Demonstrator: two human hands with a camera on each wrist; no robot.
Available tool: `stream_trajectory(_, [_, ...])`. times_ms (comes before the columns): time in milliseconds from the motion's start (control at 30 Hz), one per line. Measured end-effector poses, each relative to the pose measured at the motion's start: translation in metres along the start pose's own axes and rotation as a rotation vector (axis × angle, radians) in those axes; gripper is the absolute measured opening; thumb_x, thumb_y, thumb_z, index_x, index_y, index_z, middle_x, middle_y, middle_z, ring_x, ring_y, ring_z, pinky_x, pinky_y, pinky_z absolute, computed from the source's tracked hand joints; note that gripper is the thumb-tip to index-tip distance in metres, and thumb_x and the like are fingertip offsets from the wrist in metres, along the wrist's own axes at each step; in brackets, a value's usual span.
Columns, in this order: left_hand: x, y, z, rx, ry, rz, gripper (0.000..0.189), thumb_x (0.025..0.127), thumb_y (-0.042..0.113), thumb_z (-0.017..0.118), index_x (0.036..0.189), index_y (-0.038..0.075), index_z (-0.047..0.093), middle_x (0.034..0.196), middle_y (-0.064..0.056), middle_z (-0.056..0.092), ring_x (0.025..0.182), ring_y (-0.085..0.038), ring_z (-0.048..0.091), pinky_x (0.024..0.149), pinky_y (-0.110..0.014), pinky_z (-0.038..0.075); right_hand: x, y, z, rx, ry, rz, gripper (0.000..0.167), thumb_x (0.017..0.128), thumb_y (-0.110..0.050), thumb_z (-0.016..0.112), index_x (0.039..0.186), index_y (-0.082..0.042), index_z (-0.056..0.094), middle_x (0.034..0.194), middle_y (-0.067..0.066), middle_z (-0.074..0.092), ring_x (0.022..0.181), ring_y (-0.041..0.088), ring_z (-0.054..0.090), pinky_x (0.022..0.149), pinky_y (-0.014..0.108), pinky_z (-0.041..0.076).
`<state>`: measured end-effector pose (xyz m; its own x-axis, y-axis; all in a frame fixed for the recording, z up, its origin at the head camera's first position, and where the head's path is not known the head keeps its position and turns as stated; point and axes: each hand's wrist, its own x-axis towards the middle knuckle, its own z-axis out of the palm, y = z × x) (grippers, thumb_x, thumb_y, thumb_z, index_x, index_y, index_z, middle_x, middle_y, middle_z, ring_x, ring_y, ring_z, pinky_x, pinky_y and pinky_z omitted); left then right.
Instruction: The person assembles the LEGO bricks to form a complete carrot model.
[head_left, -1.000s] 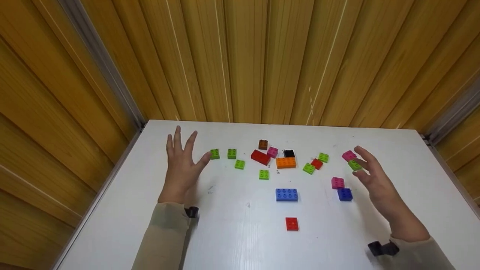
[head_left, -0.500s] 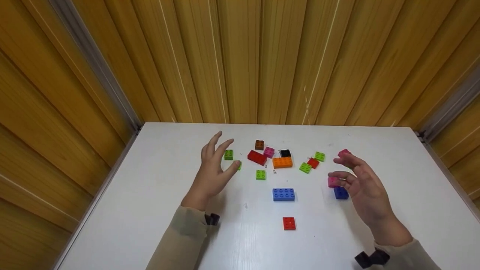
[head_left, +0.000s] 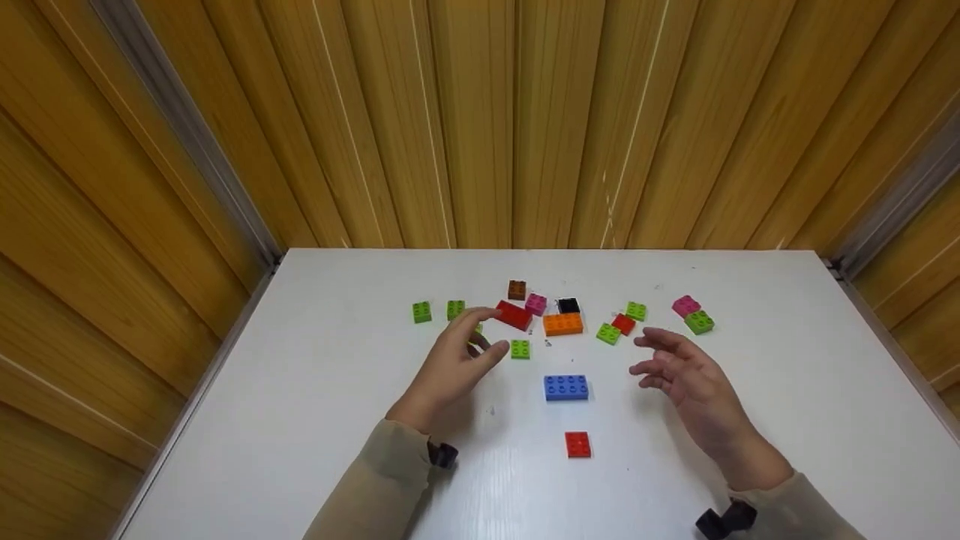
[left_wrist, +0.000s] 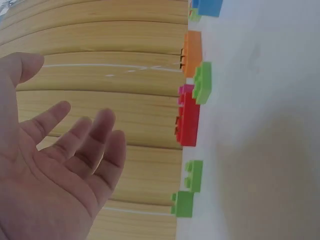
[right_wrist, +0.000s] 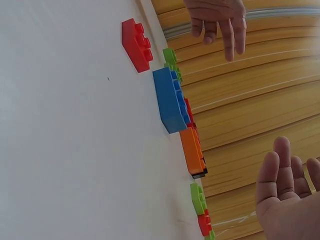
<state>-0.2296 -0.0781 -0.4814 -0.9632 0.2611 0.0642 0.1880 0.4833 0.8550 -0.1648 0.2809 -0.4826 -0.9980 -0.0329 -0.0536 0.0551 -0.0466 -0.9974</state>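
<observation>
My left hand [head_left: 454, 367] hovers over the table with relaxed fingers and nothing in its grasp. A lime green brick is partly covered behind it, and another lime brick [head_left: 520, 349] lies just right of its thumb. My right hand [head_left: 701, 394] is also raised and holds nothing, its fingers loosely bent toward the left. Between the hands lie a blue brick [head_left: 566, 388] and, nearer to me, a red brick [head_left: 577, 445]. Both wrist views show the palms free, the left hand [left_wrist: 65, 165] and the right hand [right_wrist: 290, 195] apart from the bricks.
Farther back on the white table [head_left: 247, 420] lie a long red brick [head_left: 514, 315], an orange brick [head_left: 563, 324], a black brick [head_left: 568, 305] and a brown brick [head_left: 517, 289]. Pink [head_left: 686, 305] and green [head_left: 699, 322] bricks sit at right. Wood-patterned panels [head_left: 480, 127] stand behind.
Both hands have moved inward, the left one rightward and the right one leftward. The pink and dark blue bricks near the right hand are now hidden behind it. The left fingers bend more.
</observation>
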Motion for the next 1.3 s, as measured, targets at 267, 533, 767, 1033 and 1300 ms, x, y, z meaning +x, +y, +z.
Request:
stream_trajectory(267, [-0.005,0.0,0.024,-0.065,-0.109,-0.132,0.051,0.104,0.051,0.079,0.152,0.043,0.063,0.161,0.008,0.057,0.107,-0.021,0.062,0.099,-0.035,0.059,-0.001,0.019,0.015,-0.157,-0.036,0.176,0.056,0.111,-0.014,0.068,0.163,-0.002,0.05,0.157,0.016,0.059,0.114,0.021,0.074,0.098,0.027,0.064])
stream_trajectory(533, [-0.002,0.008,0.051,-0.145,-0.132,-0.21,0.058,0.1,0.056,0.083,0.152,0.037,0.065,0.163,0.005,0.059,0.126,-0.021,0.063,0.121,-0.051,0.056,-0.005,0.031,0.028,-0.199,-0.102,0.256,0.063,0.105,-0.011,0.076,0.163,-0.004,0.052,0.163,0.02,0.055,0.11,0.024,0.074,0.091,0.027,0.064])
stream_trajectory(767, [0.002,0.008,0.063,-0.16,-0.143,-0.247,0.062,0.095,0.048,0.092,0.149,0.032,0.068,0.156,0.003,0.065,0.117,-0.022,0.066,0.114,-0.049,0.06,-0.008,0.033,0.027,-0.367,-0.213,0.217,0.059,0.103,-0.02,0.083,0.157,-0.006,0.065,0.152,0.021,0.068,0.089,0.023,0.071,0.078,0.027,0.062])
stream_trajectory(1033, [0.007,0.002,0.067,-0.13,-0.17,-0.218,0.052,0.094,0.031,0.095,0.142,0.03,0.075,0.159,0.003,0.066,0.152,-0.031,0.056,0.132,-0.059,0.045,-0.007,0.033,0.025,-0.457,-0.283,0.234,0.054,0.098,-0.024,0.089,0.147,-0.007,0.074,0.136,0.012,0.078,0.084,0.021,0.071,0.076,0.029,0.063])
stream_trajectory(1300, [0.003,-0.004,0.07,-0.083,-0.196,-0.183,0.048,0.094,0.022,0.095,0.139,0.024,0.079,0.157,-0.003,0.069,0.158,-0.033,0.054,0.137,-0.058,0.037,-0.01,0.037,0.031,-0.534,-0.297,0.267,0.054,0.093,-0.027,0.094,0.141,-0.01,0.076,0.119,0.007,0.076,0.068,0.017,0.065,0.064,0.025,0.058])
